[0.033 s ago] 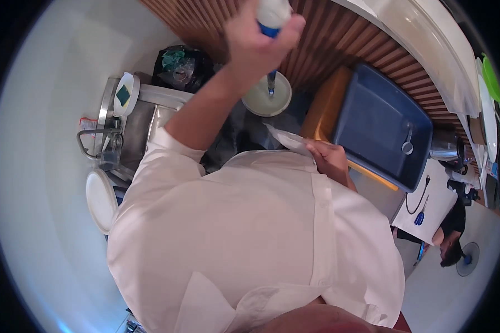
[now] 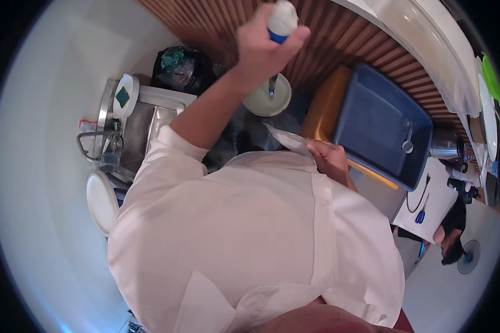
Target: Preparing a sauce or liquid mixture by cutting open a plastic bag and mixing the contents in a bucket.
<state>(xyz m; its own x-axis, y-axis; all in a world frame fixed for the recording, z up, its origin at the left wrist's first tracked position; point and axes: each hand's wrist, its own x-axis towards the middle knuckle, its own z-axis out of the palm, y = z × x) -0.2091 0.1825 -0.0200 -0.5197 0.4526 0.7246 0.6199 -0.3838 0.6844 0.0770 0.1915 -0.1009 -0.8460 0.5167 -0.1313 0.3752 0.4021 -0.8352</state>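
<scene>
white-and-blue handle (image 2: pixel 284 19) clamped in the grip of the left hand (image 2: pixel 261 47), shaft (image 2: pixel 272 85) toward the bucket (image 2: pixel 268 115); right hand (image 2: pixel 329 157) closed on shirt hem (image 2: pixel 288 138); work seems under way, remainder unclear.

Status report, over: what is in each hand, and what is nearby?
Left hand closed on white-and-blue handle; metal shaft points into pale bucket. Right hand grips white cloth, seemingly shirt hem. Blue tub to the right, scoop inside.
</scene>
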